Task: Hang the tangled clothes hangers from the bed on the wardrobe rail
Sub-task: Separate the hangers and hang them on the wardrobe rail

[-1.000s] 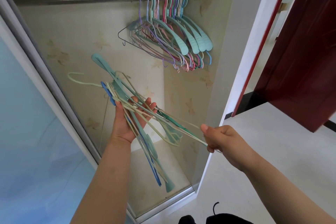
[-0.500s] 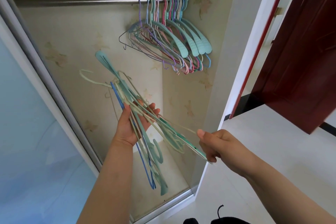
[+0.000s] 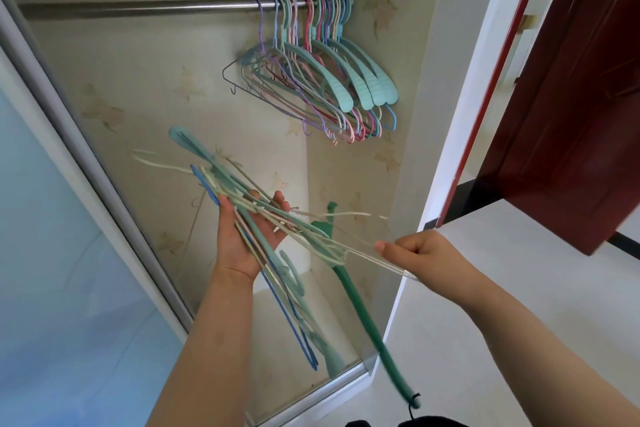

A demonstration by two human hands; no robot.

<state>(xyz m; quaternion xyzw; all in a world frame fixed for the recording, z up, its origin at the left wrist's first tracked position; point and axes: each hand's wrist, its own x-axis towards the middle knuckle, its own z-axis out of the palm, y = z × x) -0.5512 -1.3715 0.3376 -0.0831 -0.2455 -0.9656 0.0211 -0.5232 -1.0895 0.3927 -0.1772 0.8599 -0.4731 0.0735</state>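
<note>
While the person stands before the open wardrobe, the left hand (image 3: 247,236) is raised palm up with its fingers curled round a tangled bundle of hangers (image 3: 242,211), a mix of pale cream wire ones, a blue one and wide teal plastic ones that cross the palm on a slant, their upper ends pointing up and to the left and their lower ends hanging down past the wrist. The right hand (image 3: 417,255) is held to the right of it, a little lower, with thumb and fingers pinched on a thin cream wire hanger (image 3: 367,255) that stretches back toward the bundle and is caught up with it there. A dark green hanger (image 3: 360,302) hangs down between the two hands, its upper part snagged in the cream wires and its long arm slanting down to the right, blurred near its lower end. Above, the metal wardrobe rail (image 3: 145,9) runs across the top of the wardrobe, and at its right end a tight row of hung hangers (image 3: 311,80) in teal, pink, purple and cream dangles from it, well apart from the bundle. A blue sliding door (image 3: 52,253) fills the left side, and a dark red door (image 3: 575,97) stands open at the right.
</note>
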